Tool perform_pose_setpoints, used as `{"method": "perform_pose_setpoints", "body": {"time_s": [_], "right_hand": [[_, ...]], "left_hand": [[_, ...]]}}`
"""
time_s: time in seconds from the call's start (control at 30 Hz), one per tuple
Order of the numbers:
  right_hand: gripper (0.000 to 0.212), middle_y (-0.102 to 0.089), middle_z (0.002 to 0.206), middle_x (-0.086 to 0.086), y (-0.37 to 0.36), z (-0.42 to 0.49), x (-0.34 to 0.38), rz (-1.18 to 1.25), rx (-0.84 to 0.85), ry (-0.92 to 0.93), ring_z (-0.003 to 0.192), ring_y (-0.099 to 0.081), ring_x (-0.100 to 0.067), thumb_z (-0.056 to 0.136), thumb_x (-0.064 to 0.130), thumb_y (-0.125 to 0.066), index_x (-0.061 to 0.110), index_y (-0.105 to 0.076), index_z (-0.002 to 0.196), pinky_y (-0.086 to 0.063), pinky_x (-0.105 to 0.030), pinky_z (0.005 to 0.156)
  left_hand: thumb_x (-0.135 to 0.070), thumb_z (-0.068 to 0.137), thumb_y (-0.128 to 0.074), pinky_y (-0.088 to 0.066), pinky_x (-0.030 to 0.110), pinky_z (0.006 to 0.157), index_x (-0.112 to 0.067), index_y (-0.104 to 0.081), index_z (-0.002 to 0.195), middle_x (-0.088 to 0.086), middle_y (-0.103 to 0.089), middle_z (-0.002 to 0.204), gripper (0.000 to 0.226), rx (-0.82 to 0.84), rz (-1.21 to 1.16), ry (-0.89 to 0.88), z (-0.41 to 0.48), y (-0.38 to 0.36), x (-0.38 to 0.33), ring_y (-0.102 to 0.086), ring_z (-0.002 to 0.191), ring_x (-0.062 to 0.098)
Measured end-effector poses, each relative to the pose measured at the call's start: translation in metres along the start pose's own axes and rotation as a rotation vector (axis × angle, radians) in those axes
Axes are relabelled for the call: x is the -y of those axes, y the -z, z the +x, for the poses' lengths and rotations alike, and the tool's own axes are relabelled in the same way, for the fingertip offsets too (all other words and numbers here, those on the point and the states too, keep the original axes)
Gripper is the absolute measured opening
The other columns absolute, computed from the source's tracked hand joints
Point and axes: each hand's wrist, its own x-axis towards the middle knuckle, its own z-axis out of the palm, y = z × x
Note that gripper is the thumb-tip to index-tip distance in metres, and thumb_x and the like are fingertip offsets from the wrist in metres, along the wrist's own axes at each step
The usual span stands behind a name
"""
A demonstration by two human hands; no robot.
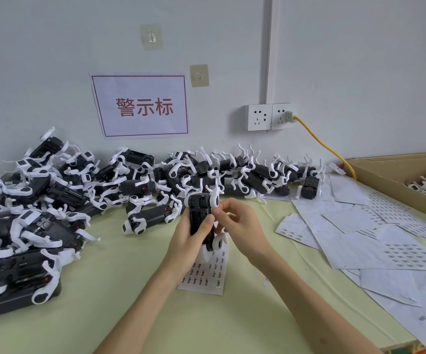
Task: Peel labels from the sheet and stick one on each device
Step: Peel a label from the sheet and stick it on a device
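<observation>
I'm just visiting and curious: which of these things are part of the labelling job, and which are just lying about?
Job: device held by left hand and right hand; label sheet; pile of devices.
Lying about: cardboard box; yellow cable; wall sign.

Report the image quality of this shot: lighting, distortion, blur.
Head view: even, soft lighting, faint shadows under the hands; wide-angle bending bows the cardboard box and table edges; small print on the label sheet is too soft to read; left hand and right hand on the held device are fairly sharp.
</observation>
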Motion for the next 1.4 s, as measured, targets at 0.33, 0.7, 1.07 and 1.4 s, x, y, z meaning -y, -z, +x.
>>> {"method": "perform_pose_setpoints", "body": {"time_s": [0.33,0.7,1.07,1.4], "right_hand": [[0.01,-0.063,0.073,0.003,0.01,0.022,0.02,0.353,0.257,-0.177,0.062,-0.056,-0.01,0.082,0.032,-0.076,0.023,-0.072,0.078,-0.05,-0.019,0.065],[0.008,-0.052,0.081,-0.003,0.011,0.109,0.044,0.351,0.288,0.001,0.063,-0.049,-0.013,0.087,0.019,-0.067,0.016,-0.059,0.088,-0.044,-0.019,0.06],[0.011,-0.059,0.085,-0.01,0.002,0.155,0.04,0.27,0.113,0.082,0.067,-0.054,-0.014,0.095,0.012,-0.07,0.009,-0.059,0.097,-0.047,-0.018,0.06],[0.015,-0.066,0.087,-0.006,0.013,0.165,0.039,0.074,0.104,0.056,0.072,-0.056,-0.017,0.085,0.037,-0.07,0.026,-0.062,0.092,-0.045,-0.027,0.066]], "left_hand": [[-0.06,0.088,-0.062,-0.057,0.034,0.091,-0.021,-0.075,0.119,0.011,-0.074,0.121,0.052,0.033,-0.314,0.141,0.015,0.0,-0.018,-0.071,0.113,0.022],[-0.06,0.081,-0.061,-0.054,0.031,0.078,-0.028,-0.083,0.09,-0.003,-0.076,0.092,0.04,-0.002,-0.575,0.128,0.106,0.008,-0.049,-0.073,0.084,0.011],[-0.051,0.083,-0.06,-0.063,0.03,0.08,-0.019,-0.082,0.106,0.01,-0.076,0.117,0.045,-0.017,-0.665,0.121,0.166,0.011,-0.044,-0.074,0.105,0.018],[-0.054,0.091,-0.052,-0.061,0.031,0.084,-0.013,-0.075,0.119,0.017,-0.073,0.122,0.055,-0.028,-0.597,0.077,0.173,0.0,-0.036,-0.071,0.114,0.022]]}}
